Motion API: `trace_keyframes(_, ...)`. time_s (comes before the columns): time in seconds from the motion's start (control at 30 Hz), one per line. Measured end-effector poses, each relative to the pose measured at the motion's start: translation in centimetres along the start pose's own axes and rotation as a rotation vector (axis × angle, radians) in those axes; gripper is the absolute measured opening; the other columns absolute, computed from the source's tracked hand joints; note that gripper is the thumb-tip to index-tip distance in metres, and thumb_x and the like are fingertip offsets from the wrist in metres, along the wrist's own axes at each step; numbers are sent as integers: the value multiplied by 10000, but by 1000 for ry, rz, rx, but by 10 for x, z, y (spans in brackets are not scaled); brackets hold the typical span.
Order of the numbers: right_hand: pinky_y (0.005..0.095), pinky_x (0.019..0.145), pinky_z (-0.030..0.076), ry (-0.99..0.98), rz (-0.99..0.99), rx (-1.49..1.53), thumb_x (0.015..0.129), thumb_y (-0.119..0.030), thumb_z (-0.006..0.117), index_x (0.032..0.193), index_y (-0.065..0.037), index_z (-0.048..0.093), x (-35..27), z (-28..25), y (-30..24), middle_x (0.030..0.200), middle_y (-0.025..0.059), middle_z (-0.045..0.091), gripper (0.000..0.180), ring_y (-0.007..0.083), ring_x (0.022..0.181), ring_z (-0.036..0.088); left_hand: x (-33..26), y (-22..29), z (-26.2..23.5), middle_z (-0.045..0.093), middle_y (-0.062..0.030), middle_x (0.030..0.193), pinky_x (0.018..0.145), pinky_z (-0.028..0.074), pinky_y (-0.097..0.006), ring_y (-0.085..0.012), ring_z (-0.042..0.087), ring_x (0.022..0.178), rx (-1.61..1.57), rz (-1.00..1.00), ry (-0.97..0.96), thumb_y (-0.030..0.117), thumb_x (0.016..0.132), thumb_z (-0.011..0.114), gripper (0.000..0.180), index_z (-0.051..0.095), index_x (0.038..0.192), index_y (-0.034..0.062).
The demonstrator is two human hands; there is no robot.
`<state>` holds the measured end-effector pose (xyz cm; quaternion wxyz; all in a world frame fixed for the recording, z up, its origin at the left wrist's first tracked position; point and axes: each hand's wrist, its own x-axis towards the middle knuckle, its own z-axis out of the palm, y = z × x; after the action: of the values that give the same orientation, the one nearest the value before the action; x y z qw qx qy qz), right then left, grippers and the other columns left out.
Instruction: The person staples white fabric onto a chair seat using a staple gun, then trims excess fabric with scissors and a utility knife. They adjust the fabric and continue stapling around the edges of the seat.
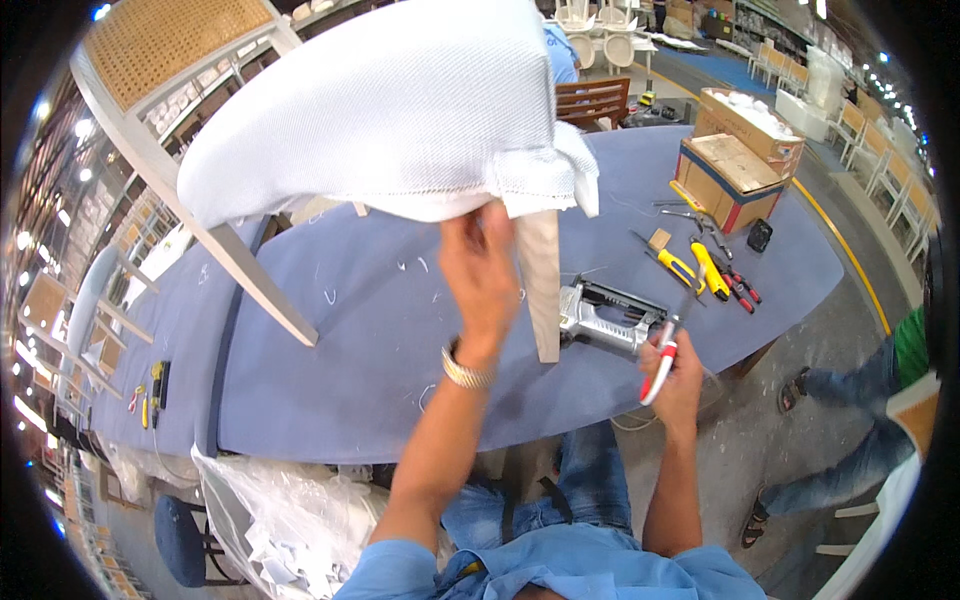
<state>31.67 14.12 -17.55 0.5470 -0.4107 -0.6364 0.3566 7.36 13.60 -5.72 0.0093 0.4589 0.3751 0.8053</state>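
Small printed marks are showing on the side of the farther cardboard box (735, 115), though they are coming out too small for me to read; the nearer box (738, 178) is sitting against it at the table's far right. My left forearm is slanting up from the lower edge, a metal-banded watch (467, 368) circling the wrist, and my left hand (478, 275) is resting under the seat of the white-covered chair (390, 110), beside its pale front leg (540, 285). The fingers are bending together at the fabric's lower edge, blurring so that I cannot tell whether they are pinching it. The chair is standing on the blue-grey table (360, 390), directly in front of me. My right hand (673, 378), lower and to the right, is closing round the red-and-white handles of the pliers (660, 365), whose metal end is pointing up and away from me. A silver staple gun (612, 318) is lying just beside that hand, and a yellow knife (709, 270) is lying beyond it.
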Motion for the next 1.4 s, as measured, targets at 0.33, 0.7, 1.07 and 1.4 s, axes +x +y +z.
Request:
trace_keyframes(0.33,300,624,467,126,118,-405,811,-224,832,961,-36,642,-12,-64,16,751,46,615,306,128,658,560,-40,-25,-4,690,-132,951,702,561,-336,-187,688,826,247,-101,-176,142,854,781,646,420,1356,-44)
trace_keyframes(0.7,449,807,525,-206,-80,-928,841,-436,718,1075,-38,691,126,-44,47,1050,175,690,462,369,967,667,-29,77,-268,600,-135,1001,679,564,-341,-213,609,819,73,-200,-147,385,954,603,774,239,1552,54)
trace_keyframes(1.07,449,945,486,-124,-526,-952,888,-312,699,1180,33,648,247,-85,180,1184,239,650,455,396,1102,611,-57,125,-242,579,-147,1343,973,486,-357,-225,614,1170,557,32,319,188,990,615,472,486,1386,-34)
trace_keyframes(1.4,470,854,479,-330,-231,-1085,778,-306,805,939,-16,644,229,-111,171,1014,203,622,369,392,999,599,-27,197,-202,627,-226,1236,978,456,-363,-301,565,1243,742,191,435,356,992,626,406,757,836,5)
